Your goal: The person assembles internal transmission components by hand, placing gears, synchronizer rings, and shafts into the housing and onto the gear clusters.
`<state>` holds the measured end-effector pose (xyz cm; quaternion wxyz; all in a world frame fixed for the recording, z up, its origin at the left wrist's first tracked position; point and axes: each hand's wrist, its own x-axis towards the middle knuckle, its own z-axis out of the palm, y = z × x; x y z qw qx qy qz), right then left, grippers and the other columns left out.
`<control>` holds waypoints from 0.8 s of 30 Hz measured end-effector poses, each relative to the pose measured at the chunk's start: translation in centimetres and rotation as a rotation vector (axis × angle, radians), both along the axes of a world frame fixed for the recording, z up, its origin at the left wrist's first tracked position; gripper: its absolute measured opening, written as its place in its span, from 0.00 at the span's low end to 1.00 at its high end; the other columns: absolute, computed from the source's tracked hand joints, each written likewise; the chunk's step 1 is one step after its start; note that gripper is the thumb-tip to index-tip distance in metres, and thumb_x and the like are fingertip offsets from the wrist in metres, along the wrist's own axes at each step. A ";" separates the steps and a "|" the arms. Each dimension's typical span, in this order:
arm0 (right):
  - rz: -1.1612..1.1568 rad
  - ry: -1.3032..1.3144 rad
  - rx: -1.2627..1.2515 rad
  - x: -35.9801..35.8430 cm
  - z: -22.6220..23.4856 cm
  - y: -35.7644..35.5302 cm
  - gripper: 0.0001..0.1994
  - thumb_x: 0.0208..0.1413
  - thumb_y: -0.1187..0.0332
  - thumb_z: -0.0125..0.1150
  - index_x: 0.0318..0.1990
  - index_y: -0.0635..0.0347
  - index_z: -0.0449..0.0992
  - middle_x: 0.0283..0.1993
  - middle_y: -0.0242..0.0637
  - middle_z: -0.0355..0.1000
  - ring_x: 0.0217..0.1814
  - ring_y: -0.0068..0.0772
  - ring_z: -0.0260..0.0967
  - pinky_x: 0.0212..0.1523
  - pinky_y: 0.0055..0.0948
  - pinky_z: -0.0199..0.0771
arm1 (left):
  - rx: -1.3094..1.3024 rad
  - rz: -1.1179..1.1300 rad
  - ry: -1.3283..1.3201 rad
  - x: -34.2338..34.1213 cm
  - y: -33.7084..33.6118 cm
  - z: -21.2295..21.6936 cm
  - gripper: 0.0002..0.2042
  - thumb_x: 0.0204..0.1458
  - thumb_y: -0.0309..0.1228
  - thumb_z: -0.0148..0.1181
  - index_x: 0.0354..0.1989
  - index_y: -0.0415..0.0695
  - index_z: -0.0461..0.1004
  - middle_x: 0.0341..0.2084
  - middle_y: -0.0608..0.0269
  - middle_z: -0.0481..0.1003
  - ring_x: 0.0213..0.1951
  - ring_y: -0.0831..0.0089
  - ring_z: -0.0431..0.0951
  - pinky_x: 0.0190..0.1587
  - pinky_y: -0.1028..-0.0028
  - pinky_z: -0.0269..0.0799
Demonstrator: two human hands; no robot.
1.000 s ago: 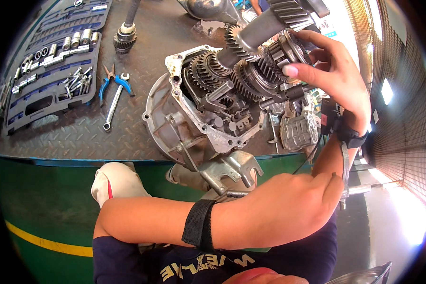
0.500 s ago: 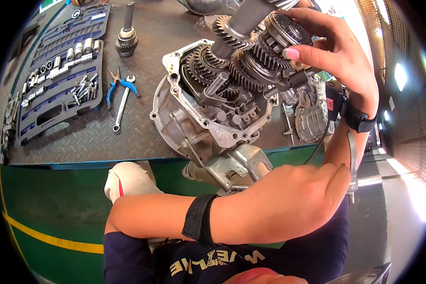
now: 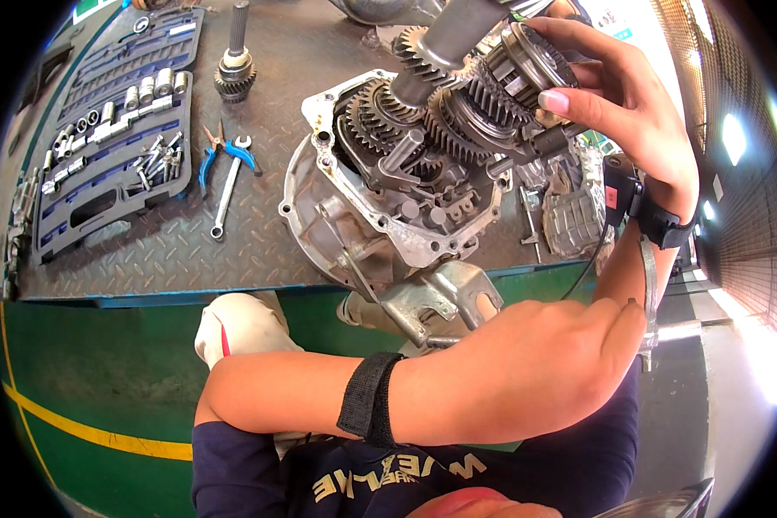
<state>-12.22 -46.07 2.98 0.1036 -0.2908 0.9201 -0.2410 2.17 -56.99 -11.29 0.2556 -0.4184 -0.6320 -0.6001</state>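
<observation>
An open aluminium gearbox housing (image 3: 319,207) lies on the checker-plate bench, with gears showing inside it. My right hand (image 3: 630,112) grips a gear shaft cluster (image 3: 483,95) that leans out of the housing's top right, fingers wrapped over its upper gears. A black band with a small device sits on that wrist. My left hand (image 3: 561,354) is low in the view, crossed under my right forearm, closed around a flat silver wrench (image 3: 645,293) that sticks up beside it. Its fingers are hidden.
A dark socket set case (image 3: 112,129) lies open at the bench's left. Blue-handled pliers (image 3: 220,155) and a spanner (image 3: 229,186) lie beside it. A splined shaft with a gear (image 3: 235,60) stands at the back. A ribbed metal part (image 3: 570,220) lies right of the housing.
My right hand has stayed on the gear cluster, tipping it slightly. The view has shifted closer over the housing. My left hand has stayed put.
</observation>
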 end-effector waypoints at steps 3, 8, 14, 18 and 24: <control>-0.042 0.026 -0.014 0.3 -0.4 -0.1 0.31 0.57 0.68 0.70 0.67 0.68 0.69 0.54 0.42 0.77 0.47 0.25 0.76 0.48 0.24 0.76 | 0.016 -0.012 -0.004 0.1 0.0 0.1 0.11 0.51 0.22 0.60 0.42 0.35 0.69 0.23 0.63 0.68 0.23 0.69 0.77 0.21 0.69 0.73; -0.142 0.302 -0.017 0.8 -1.6 -0.2 0.30 0.56 0.62 0.73 0.63 0.69 0.73 0.56 0.43 0.75 0.43 0.26 0.77 0.46 0.25 0.76 | 0.026 -0.033 -0.008 0.1 0.3 -0.1 0.11 0.50 0.22 0.60 0.42 0.35 0.69 0.23 0.62 0.68 0.23 0.67 0.77 0.22 0.68 0.73; -0.128 0.292 0.099 1.2 -1.0 -1.7 0.28 0.56 0.59 0.74 0.57 0.72 0.76 0.41 0.41 0.80 0.38 0.22 0.77 0.41 0.24 0.74 | 0.022 -0.040 -0.012 0.0 0.4 -0.3 0.12 0.51 0.22 0.60 0.43 0.35 0.69 0.23 0.63 0.68 0.23 0.68 0.77 0.22 0.69 0.73; -0.187 0.370 0.158 1.7 -1.4 -2.4 0.29 0.54 0.56 0.75 0.54 0.73 0.78 0.36 0.41 0.81 0.38 0.22 0.77 0.40 0.23 0.73 | -0.013 -0.014 -0.016 0.1 0.2 -0.3 0.11 0.51 0.23 0.60 0.42 0.35 0.69 0.23 0.63 0.68 0.23 0.69 0.77 0.21 0.69 0.73; -0.226 0.510 0.172 1.6 -2.1 -3.1 0.31 0.52 0.50 0.75 0.50 0.73 0.80 0.35 0.41 0.81 0.37 0.23 0.77 0.39 0.25 0.73 | -0.011 -0.022 -0.020 0.1 0.2 -0.2 0.09 0.52 0.23 0.60 0.39 0.37 0.67 0.22 0.63 0.68 0.22 0.69 0.77 0.20 0.69 0.73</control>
